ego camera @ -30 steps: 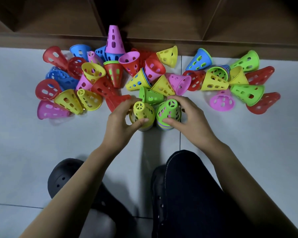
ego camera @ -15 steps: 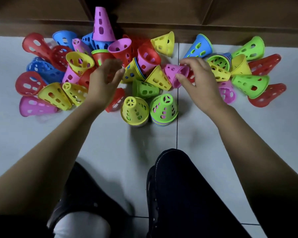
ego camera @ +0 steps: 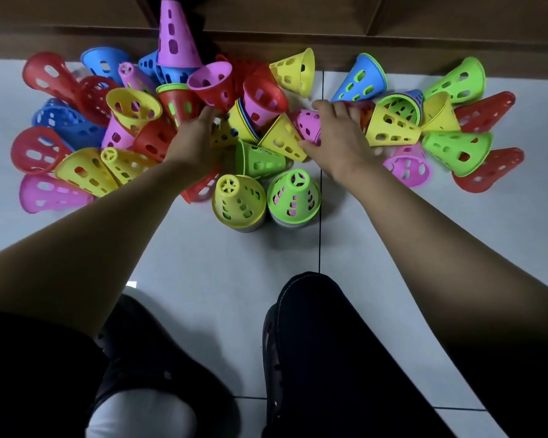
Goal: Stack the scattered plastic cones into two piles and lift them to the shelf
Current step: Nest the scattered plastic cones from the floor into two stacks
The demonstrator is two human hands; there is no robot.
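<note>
Two upright piles stand side by side on the floor in front of me: one topped by a yellow cone (ego camera: 238,202), the other by a green cone (ego camera: 293,197). Behind them lie many scattered perforated cones in red, blue, pink, yellow and green. My right hand (ego camera: 339,134) grips a pink cone (ego camera: 307,124) lying on its side, thumb under it and fingers over it. My left hand (ego camera: 196,140) reaches into the heap with fingers stretched out, touching a lying yellow cone (ego camera: 223,134) nested with blue ones. Its thumb is hidden.
A tall pink cone (ego camera: 174,36) stands upright at the back against the wooden shelf base (ego camera: 329,36). Cones spread wide to the left (ego camera: 41,150) and right (ego camera: 487,169). My knee (ego camera: 314,327) and dark shoes are near the bottom, on white floor tiles (ego camera: 219,263).
Both hands left the two piles and moved forward into the heap. The right hand closed round the pink cone; the left reached the yellow nested cone.
</note>
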